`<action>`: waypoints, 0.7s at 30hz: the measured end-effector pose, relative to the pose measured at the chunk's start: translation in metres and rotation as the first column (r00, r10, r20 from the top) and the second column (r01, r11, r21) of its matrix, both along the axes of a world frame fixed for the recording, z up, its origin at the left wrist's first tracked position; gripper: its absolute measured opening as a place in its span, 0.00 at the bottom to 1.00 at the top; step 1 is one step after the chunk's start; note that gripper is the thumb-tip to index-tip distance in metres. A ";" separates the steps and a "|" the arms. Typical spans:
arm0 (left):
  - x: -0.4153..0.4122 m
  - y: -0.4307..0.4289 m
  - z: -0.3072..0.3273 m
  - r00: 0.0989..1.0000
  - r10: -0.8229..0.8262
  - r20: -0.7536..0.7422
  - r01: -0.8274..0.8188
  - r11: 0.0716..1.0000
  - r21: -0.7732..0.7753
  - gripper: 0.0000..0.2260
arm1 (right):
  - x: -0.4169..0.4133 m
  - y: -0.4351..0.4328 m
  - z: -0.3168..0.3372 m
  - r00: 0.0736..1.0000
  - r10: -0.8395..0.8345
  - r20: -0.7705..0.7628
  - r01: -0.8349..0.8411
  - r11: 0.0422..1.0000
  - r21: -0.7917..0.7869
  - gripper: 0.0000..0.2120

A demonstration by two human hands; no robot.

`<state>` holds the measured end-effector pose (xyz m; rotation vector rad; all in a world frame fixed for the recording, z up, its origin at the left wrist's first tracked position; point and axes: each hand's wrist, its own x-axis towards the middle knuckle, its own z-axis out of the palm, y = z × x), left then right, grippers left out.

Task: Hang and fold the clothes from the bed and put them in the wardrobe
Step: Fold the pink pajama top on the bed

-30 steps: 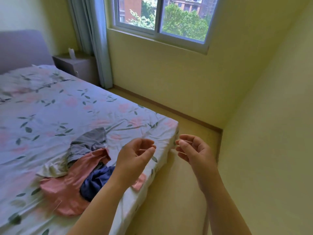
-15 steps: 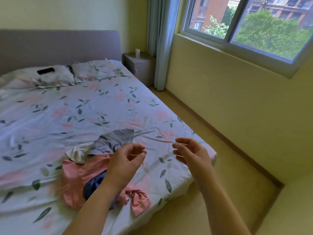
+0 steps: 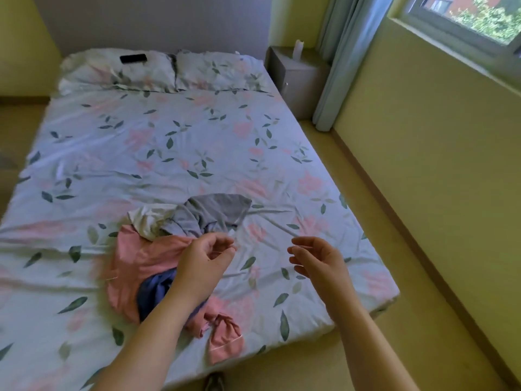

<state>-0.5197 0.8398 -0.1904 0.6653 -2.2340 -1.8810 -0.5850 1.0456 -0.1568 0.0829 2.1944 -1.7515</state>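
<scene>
Loosely heaped on floral bed: pink, grey, white, blue clothes. Above, left hand, right hand, fingers slackly curled, empty.

Yellow walls enclose the room. A bed with a grey headboard fills the centre. At upper right, a grey nightstand and pale curtain stand beside a daylit window. Tan floor runs down the right.

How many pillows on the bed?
2. The left pillow is at the head of the bed with a black device lying on it; the right pillow is beside it, nearer the nightstand. None appear hidden.
</scene>
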 end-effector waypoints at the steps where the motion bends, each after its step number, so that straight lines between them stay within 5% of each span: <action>1: -0.003 0.000 -0.004 1.000 0.013 0.016 -0.013 1.000 -0.007 0.05 | -0.008 -0.001 -0.005 1.000 0.026 0.017 -0.026 1.000 0.014 0.06; 10: -0.031 0.008 -0.033 0.956 0.263 0.133 -0.254 0.964 -0.079 0.08 | -0.092 -0.014 -0.051 0.936 0.330 0.119 -0.342 0.935 0.098 0.07; 21: -0.033 0.064 -0.061 0.742 0.602 0.294 -0.614 0.787 -0.060 0.10 | -0.176 -0.032 -0.108 0.692 0.710 0.129 -0.710 0.638 0.297 0.09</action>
